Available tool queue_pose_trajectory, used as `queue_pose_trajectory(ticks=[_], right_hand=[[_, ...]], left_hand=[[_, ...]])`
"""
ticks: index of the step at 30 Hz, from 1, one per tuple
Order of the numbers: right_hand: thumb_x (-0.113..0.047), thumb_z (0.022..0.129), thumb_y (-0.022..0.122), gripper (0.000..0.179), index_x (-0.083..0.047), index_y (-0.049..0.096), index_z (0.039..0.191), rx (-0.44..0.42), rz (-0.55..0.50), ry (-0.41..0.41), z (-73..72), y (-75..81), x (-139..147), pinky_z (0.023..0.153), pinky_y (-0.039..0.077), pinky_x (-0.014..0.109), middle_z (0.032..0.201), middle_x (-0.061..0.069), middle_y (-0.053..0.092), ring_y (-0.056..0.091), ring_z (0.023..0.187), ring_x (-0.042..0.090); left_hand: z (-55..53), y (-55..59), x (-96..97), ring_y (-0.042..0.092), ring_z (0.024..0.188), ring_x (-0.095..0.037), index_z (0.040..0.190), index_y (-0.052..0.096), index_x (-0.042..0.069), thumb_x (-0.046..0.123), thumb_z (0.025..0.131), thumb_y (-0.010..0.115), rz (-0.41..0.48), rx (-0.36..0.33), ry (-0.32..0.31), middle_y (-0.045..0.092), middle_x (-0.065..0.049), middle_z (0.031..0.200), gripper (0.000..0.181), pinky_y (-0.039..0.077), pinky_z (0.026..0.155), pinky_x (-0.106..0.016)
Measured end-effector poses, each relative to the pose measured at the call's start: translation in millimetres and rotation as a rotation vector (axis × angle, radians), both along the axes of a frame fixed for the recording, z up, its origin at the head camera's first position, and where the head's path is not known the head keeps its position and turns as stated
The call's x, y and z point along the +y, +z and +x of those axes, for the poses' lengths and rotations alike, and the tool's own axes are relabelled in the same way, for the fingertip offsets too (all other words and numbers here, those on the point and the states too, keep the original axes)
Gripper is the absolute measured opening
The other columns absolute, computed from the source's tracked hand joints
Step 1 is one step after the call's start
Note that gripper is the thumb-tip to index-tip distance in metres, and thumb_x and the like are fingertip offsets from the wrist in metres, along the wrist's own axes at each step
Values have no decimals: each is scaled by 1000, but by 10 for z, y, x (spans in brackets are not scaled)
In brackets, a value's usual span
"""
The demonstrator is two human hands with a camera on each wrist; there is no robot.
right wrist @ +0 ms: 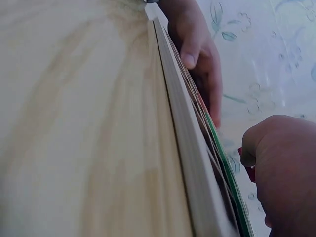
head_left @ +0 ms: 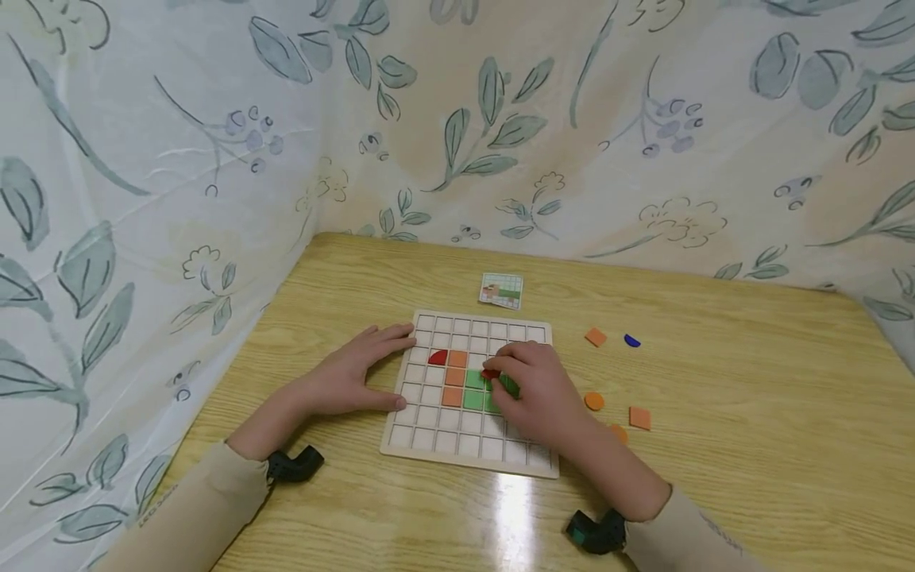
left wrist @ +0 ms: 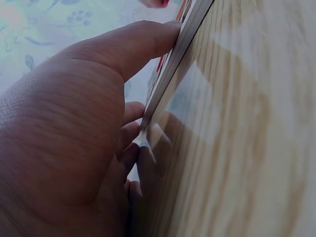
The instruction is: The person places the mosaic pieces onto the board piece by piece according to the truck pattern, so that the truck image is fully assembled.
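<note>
1 red piece [head_left: 489, 373], perhaps curved, pinched in right hand [head_left: 538, 392], left hand [head_left: 345, 373] spread

Board [head_left: 453, 418] common to high head, close low wrist views

The right hand [head_left: 539, 393] and its fingers [head_left: 511, 357] cover most of a small red piece [head_left: 489, 373], whose full outline cannot be told, and part of the flat green square tiles [head_left: 474, 400] on the pale wooden grid board [head_left: 422, 437]. The right forearm [head_left: 616, 467] hides some of a round orange disc [head_left: 619, 432], while finer details on the small white printed card [head_left: 502, 291] and the lettering [head_left: 723, 534] on the beige sleeve [head_left: 686, 540] are too small to read.
</note>
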State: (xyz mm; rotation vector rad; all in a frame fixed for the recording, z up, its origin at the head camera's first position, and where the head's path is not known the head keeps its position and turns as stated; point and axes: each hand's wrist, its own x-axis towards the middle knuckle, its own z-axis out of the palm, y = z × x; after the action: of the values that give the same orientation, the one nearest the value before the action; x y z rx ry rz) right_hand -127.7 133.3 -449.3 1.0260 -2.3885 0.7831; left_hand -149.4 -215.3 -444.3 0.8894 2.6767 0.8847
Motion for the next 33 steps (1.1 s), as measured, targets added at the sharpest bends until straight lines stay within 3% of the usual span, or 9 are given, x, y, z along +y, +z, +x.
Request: queue_pose_trajectory(ticks=[4,18,25,33], right_hand=[[-3,89,78,16,-9,83,103,5,13,30,-10,21,-134,93,54,47,104,1,74,69,102,25],[-6,92,78,20,-9,85,111,-21,-12,106,-80,53,-502,94,54,44,107,2,74,69,104,23],[-6,95,76,21,-9,84,114,-53,26,134,-114,46,-655,102,53,44,110,1,76,68,105,20],[-10,98,78,16,-12,84,113,-76,70,152,-160,37,-832,102,55,44,111,-1,78,70,109,21]], left_hand=[[-5,-3,7,14,167,-34,169,45,22,60,88,88,-5,12,-9,27,5,179,99,9,134,-59],[-19,-36,3,20,166,-28,168,47,20,61,89,86,-1,52,-30,29,4,179,97,9,135,-55],[-9,-54,-11,19,166,-29,168,45,21,63,90,85,-2,52,-26,28,6,179,98,9,135,-56],[-23,-59,-6,21,166,-25,169,45,19,61,91,85,-1,64,-38,28,4,179,97,8,135,-54]])
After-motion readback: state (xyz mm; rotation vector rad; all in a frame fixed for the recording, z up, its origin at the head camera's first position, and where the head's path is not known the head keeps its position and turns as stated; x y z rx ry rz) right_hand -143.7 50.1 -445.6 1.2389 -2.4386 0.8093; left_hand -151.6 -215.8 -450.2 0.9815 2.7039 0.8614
